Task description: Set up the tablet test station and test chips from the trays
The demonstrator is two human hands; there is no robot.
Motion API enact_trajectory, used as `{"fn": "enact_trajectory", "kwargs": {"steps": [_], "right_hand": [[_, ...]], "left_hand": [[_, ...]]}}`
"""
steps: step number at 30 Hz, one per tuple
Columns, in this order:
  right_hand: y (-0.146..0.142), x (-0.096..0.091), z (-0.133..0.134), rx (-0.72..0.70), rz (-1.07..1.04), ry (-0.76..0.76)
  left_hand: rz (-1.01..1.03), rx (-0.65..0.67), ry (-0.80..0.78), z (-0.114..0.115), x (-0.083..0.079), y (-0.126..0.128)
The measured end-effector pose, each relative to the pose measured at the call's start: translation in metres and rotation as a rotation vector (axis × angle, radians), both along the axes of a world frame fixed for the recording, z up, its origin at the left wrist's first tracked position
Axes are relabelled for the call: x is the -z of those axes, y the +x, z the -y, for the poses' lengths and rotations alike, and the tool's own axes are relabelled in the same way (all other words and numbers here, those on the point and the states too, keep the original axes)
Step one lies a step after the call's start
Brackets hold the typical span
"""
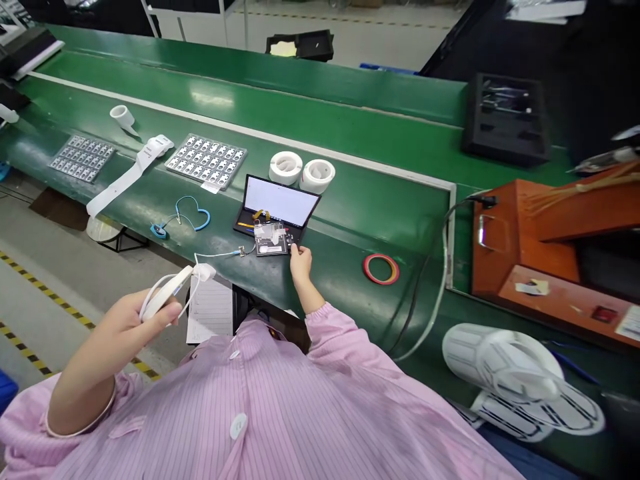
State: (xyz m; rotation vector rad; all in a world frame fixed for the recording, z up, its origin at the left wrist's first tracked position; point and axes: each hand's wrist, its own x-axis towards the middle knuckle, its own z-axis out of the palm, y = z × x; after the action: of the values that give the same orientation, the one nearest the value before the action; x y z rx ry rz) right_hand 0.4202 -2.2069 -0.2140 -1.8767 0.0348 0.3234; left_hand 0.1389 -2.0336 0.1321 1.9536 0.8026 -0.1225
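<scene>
My left hand (pixel 143 320) is raised in front of the bench edge, closed around a white rounded device (pixel 173 293) with a white cable (pixel 215 255) looped about it. That cable runs to a small connector piece (pixel 242 251) beside a black circuit board (pixel 271 240). The board has silvery tape on it and lies at the front of an opened black case with a lit white screen (pixel 280 200). At the board's right edge, the fingers of my right hand (pixel 301 267) are closed on it. A yellowish flex strip (pixel 261 215) shows between board and screen.
Two white label rolls (pixel 286 168) stand behind the screen. Trays of small parts (pixel 206 161), a label strip (pixel 130 177) and a blue wrist strap (pixel 200 220) lie leftward. Right are a red tape ring (pixel 381 269), an orange machine (pixel 530 247) and a large label roll (pixel 500 360).
</scene>
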Motion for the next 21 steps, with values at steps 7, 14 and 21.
{"fn": "enact_trajectory", "kwargs": {"steps": [7, 14, 21], "right_hand": [[-0.005, -0.031, -0.021, -0.073, -0.051, -0.014], [-0.107, -0.146, -0.011, -0.761, 0.250, 0.404], [-0.138, -0.214, 0.007, -1.084, 0.173, 0.643]], "left_hand": [[0.040, 0.020, -0.033, 0.008, -0.010, 0.034], [-0.044, 0.430, -0.003, 0.033, -0.014, 0.046], [-0.182, 0.686, 0.075, 0.038, 0.004, 0.062]]}}
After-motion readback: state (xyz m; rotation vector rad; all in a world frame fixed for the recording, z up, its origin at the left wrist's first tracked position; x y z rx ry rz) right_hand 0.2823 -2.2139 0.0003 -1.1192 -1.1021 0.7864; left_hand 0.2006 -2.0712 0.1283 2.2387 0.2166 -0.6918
